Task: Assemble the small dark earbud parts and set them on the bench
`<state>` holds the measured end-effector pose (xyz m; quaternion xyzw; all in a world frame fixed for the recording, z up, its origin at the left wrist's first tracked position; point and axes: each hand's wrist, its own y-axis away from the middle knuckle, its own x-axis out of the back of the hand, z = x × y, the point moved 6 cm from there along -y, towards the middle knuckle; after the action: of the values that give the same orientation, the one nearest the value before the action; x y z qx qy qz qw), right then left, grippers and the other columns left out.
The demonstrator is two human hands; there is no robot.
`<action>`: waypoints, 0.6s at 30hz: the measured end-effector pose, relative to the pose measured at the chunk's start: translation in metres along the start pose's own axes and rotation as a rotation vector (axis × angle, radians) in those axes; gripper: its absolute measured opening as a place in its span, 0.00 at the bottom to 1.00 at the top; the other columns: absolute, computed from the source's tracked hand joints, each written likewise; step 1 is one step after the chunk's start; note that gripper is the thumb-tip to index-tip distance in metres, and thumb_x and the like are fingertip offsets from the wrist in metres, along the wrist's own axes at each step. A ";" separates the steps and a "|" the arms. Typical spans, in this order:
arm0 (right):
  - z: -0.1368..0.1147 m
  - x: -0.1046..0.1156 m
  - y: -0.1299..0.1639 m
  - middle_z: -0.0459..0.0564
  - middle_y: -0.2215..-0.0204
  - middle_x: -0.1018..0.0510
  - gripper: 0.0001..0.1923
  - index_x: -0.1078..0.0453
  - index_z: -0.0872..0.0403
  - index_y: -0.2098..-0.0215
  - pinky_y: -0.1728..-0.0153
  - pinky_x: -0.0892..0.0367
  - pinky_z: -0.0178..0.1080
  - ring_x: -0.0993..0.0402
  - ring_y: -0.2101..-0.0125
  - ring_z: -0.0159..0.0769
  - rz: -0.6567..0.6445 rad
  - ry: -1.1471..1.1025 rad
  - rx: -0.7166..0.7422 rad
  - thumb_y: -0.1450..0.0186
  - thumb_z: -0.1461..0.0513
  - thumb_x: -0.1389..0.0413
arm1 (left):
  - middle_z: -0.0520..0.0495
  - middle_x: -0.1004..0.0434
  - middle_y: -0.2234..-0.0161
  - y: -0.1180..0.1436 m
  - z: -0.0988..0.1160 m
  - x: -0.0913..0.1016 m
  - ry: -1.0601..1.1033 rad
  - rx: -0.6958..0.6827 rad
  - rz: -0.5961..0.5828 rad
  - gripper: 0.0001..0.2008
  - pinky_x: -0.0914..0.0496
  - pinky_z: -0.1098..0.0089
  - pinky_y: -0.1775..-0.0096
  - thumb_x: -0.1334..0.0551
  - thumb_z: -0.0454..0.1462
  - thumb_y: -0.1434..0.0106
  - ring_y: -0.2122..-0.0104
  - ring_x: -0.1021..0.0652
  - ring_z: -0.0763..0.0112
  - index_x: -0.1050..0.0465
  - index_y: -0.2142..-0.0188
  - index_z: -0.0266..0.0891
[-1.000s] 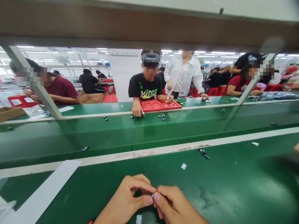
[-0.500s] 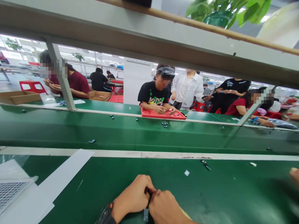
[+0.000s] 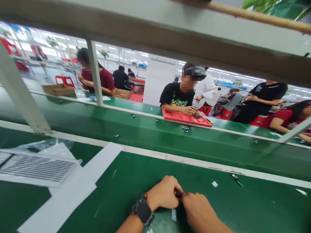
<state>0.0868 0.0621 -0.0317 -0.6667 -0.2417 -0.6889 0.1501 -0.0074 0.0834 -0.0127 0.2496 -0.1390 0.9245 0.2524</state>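
My left hand [image 3: 164, 194], with a black watch on its wrist, and my right hand [image 3: 200, 212] meet fingertip to fingertip low over the green work surface [image 3: 136, 181]. Both pinch a very small dark part between them; the fingers hide most of it. A small pale label strip [image 3: 174, 214] lies on the surface just under the hands.
White paper sheets [image 3: 73, 191] and a mesh-patterned tray [image 3: 36, 166] lie at left. A green conveyor belt [image 3: 150, 132] carries small dark parts. A small white chip [image 3: 214, 184] and a dark part [image 3: 236, 179] lie at right. Across the belt, people sit; one works over a red tray [image 3: 186, 118].
The view has swung left and tilted, bringing the paper and mesh tray into sight. My hands have stayed pressed together on the small part, with fingers curled tighter.
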 end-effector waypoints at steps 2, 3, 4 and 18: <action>0.011 0.015 0.004 0.61 0.72 0.15 0.13 0.22 0.60 0.67 0.75 0.36 0.35 0.17 0.72 0.44 0.062 -0.083 -0.039 0.36 0.74 0.48 | 0.49 0.20 0.75 0.000 0.002 0.002 -0.014 0.005 0.039 0.14 0.35 0.75 0.74 0.36 0.25 0.54 0.75 0.26 0.71 0.14 0.69 0.36; 0.016 0.021 0.004 0.58 0.72 0.15 0.15 0.22 0.59 0.68 0.75 0.35 0.34 0.18 0.72 0.42 0.090 -0.133 -0.047 0.32 0.72 0.51 | 0.50 0.20 0.74 -0.001 0.003 0.003 -0.014 0.005 0.059 0.14 0.35 0.75 0.74 0.35 0.26 0.54 0.74 0.26 0.71 0.15 0.68 0.37; 0.021 0.028 0.003 0.55 0.73 0.16 0.18 0.23 0.58 0.68 0.75 0.34 0.33 0.18 0.73 0.39 0.114 -0.183 -0.048 0.28 0.70 0.53 | 0.51 0.20 0.74 -0.002 0.003 0.004 -0.011 0.005 0.083 0.15 0.34 0.76 0.73 0.34 0.27 0.54 0.74 0.26 0.71 0.15 0.66 0.38; 0.081 0.108 -0.082 0.54 0.48 0.25 0.16 0.31 0.56 0.46 0.54 0.26 0.51 0.24 0.53 0.45 0.550 -0.262 -0.402 0.29 0.58 0.42 | 0.54 0.40 0.83 -0.014 0.000 0.027 -0.169 0.079 0.402 0.10 0.42 0.71 0.74 0.52 0.33 0.46 0.80 0.34 0.67 0.43 0.82 0.43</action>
<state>0.1048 0.1860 0.0643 -0.8055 0.0697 -0.5653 0.1636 -0.0199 0.1062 0.0033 0.3030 -0.1705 0.9367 0.0406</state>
